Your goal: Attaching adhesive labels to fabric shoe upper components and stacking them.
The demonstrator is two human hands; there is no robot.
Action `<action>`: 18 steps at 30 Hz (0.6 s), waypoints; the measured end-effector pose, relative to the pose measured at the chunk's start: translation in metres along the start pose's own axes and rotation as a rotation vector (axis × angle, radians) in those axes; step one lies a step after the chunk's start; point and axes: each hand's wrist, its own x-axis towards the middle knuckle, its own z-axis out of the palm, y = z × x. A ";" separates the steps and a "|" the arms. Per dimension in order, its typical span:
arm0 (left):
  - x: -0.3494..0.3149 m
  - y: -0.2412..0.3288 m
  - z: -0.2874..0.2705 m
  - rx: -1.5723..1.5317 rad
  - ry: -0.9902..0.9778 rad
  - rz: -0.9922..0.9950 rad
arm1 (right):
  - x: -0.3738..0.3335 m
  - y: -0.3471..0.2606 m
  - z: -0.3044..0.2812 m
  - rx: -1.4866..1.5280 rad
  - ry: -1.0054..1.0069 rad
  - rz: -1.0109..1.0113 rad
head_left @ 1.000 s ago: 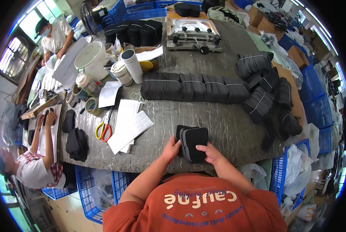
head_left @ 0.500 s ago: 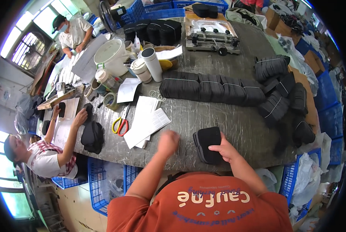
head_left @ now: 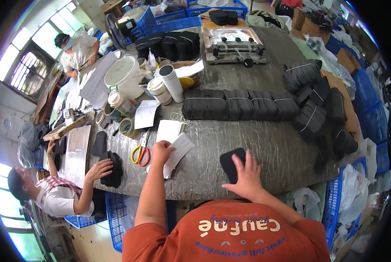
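Observation:
My left hand [head_left: 162,153] pinches the edge of a printed paper slip [head_left: 182,146], which lies tilted over other white sheets [head_left: 168,129]. To the right, my right hand [head_left: 246,177] has its fingers spread over a small stack of black rounded pads [head_left: 229,165] on the table near me. The fingertips overlap the stack's right side; whether they press on it I cannot tell. Scissors [head_left: 141,153] with one yellow and one red handle lie just left of my left hand.
Beyond my hands runs a long row of tied black pad bundles [head_left: 239,105], with more bundles [head_left: 309,118] heaped at the right. Cups, tape rolls and a white bucket [head_left: 124,77] stand at the left. A co-worker's hand [head_left: 100,169] rests on black pads at the far left.
My left hand has moved left and forward and taken hold of the paper slip. My right hand has let go of the pad stack, which now lies on the table, and spread its fingers.

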 end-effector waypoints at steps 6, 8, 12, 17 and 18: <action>0.010 -0.016 0.000 0.009 0.024 0.027 | 0.016 0.022 0.016 -0.092 0.062 -0.197; 0.009 -0.008 0.001 0.025 0.053 0.050 | 0.017 0.029 0.013 -0.065 0.063 -0.246; 0.010 -0.020 -0.002 0.080 0.121 0.184 | 0.015 0.024 0.019 -0.073 0.119 -0.209; 0.005 -0.011 -0.007 -0.002 0.050 0.117 | 0.008 0.022 0.005 -0.054 0.065 -0.158; 0.005 -0.011 -0.007 -0.034 0.022 0.116 | 0.007 0.022 0.002 -0.051 0.060 -0.162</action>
